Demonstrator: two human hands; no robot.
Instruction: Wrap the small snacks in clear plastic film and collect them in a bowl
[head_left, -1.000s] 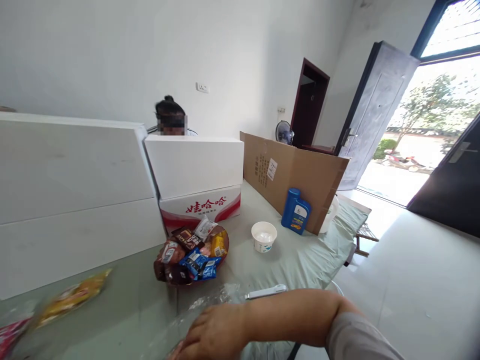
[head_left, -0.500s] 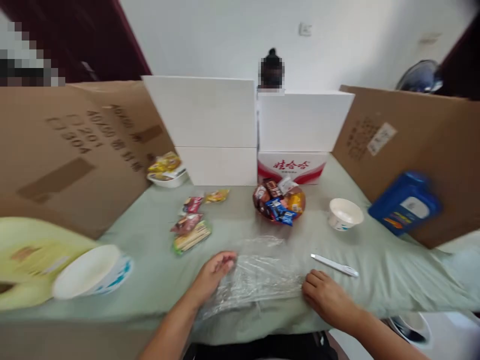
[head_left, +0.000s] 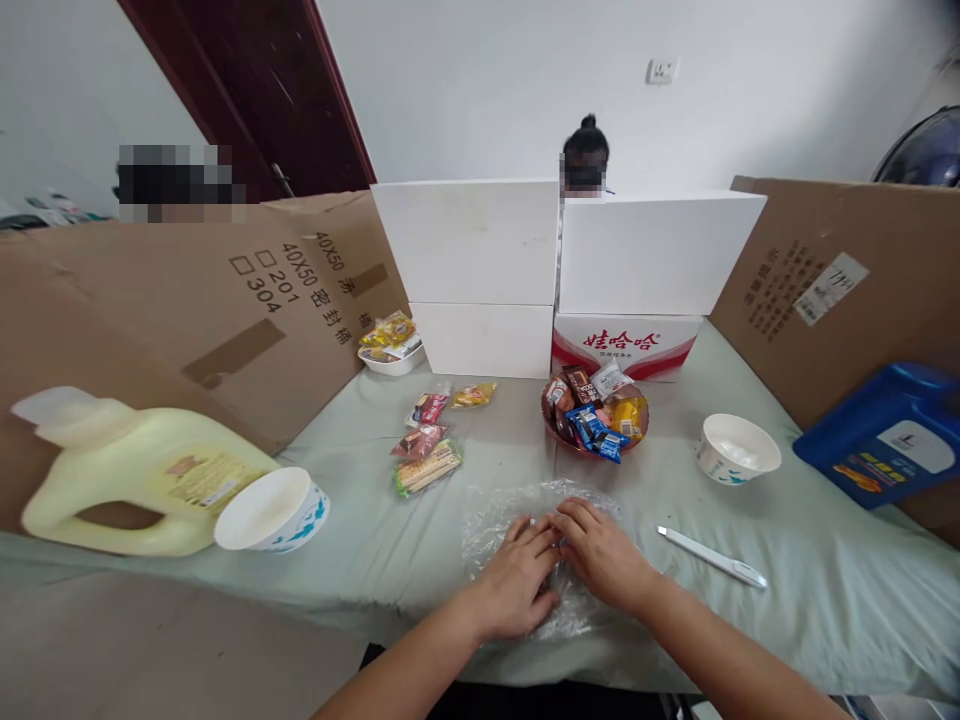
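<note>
A clear plastic bag (head_left: 486, 525) lies crumpled on the cloth near the table's front edge. My left hand (head_left: 516, 582) rests palm down on its middle with the fingers stretched out. My right hand (head_left: 604, 558) lies on the bag too, fingers extended, their tips meeting those of my left hand. Neither hand is closed around anything. A reddish bowl (head_left: 551, 435) of wrapped snacks stands just beyond the bag. To the right of my right hand lies a white utility knife (head_left: 711, 556).
Several snack packets (head_left: 429, 468) lie left of centre. Paper bowls stand at left (head_left: 262, 510) and right (head_left: 739, 450). A yellow jug (head_left: 217, 440) and a blue jug (head_left: 870, 440) flank them. White boxes (head_left: 480, 240) line the back, with people behind; cardboard panels (head_left: 165, 300) border the sides.
My hands have come together from the bag's two sides onto its middle, and the bag is more bunched. The camera view has swung left, so things appear farther right.
</note>
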